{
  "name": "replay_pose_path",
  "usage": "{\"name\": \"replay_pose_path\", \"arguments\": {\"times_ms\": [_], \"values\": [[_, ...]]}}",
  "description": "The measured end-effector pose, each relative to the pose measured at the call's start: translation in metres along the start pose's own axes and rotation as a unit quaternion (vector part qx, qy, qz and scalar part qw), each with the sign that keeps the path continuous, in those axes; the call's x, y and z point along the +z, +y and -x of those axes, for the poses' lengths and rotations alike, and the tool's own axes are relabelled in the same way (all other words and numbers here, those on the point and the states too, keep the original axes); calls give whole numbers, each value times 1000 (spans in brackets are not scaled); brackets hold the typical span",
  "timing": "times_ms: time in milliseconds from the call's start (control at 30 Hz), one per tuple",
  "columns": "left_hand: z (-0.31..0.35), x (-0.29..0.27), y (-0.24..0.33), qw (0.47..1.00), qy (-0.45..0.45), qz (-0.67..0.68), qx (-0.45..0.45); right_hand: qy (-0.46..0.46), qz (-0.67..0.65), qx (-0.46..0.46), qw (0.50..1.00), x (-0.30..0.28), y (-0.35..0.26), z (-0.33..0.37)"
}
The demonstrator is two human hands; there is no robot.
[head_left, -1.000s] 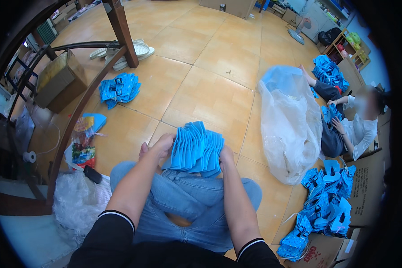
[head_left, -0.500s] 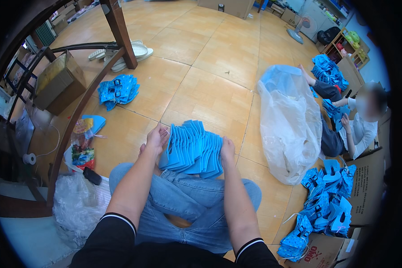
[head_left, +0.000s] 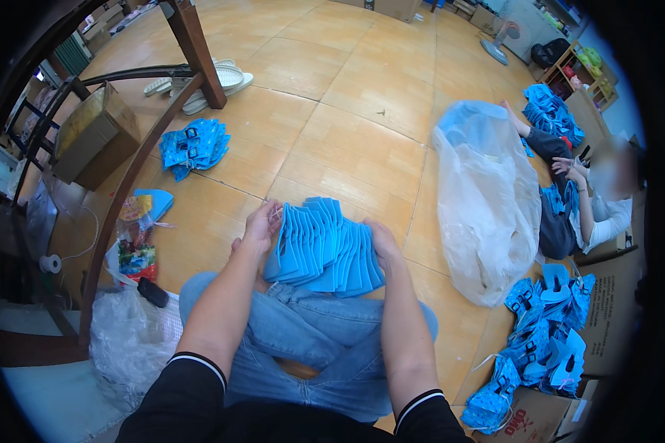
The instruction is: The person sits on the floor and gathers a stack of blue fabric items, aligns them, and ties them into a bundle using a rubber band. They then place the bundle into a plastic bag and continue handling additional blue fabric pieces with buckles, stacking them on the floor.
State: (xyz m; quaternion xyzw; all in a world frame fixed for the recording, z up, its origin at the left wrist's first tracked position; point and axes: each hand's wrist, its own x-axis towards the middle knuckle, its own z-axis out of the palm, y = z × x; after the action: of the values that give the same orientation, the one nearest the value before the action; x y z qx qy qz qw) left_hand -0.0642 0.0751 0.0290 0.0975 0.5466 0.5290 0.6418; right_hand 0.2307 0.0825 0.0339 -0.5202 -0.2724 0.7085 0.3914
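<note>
A fanned row of flat blue pieces [head_left: 325, 247], overlapping like leaves, is held across my crossed legs [head_left: 295, 325]. My left hand [head_left: 261, 225] closes on its left end, with a thin pinkish strand by the fingertips. At the opposite end my right hand [head_left: 383, 240] grips the edge, its fingers mostly hidden behind the pieces. A cut-out slot shows in the leftmost piece. Further off to the left lies a small pile of patterned blue pieces [head_left: 193, 148] with dark slot-like openings, touched by neither hand.
A large translucent plastic bag [head_left: 488, 207] lies to the right, beside a seated person [head_left: 606, 199]. Bundled blue pieces [head_left: 547, 332] are heaped near cartons [head_left: 621, 310]. On the left are a wooden frame post [head_left: 196, 55], a cardboard box [head_left: 96, 136], sandals [head_left: 229, 77] and crumpled clear plastic [head_left: 129, 340].
My right hand has shifted slightly right, and the blue row is spread a little wider. My left hand stays on its end. The seated person's hands have risen.
</note>
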Motion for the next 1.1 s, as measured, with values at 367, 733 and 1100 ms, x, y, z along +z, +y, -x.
{"name": "replay_pose_path", "arguments": {"times_ms": [367, 733, 1100], "values": [[-4, 16, -16, 995, -90, 22, -47, -114, -137, 90, 980, 23, 12, -10], [70, 48, 29, 957, -192, 205, 71, -6, -23, -220, 975, 77, -28, 82], [210, 1, 15, 975, -135, 112, 139, -40, 49, -356, 932, 93, 7, 223]]}}
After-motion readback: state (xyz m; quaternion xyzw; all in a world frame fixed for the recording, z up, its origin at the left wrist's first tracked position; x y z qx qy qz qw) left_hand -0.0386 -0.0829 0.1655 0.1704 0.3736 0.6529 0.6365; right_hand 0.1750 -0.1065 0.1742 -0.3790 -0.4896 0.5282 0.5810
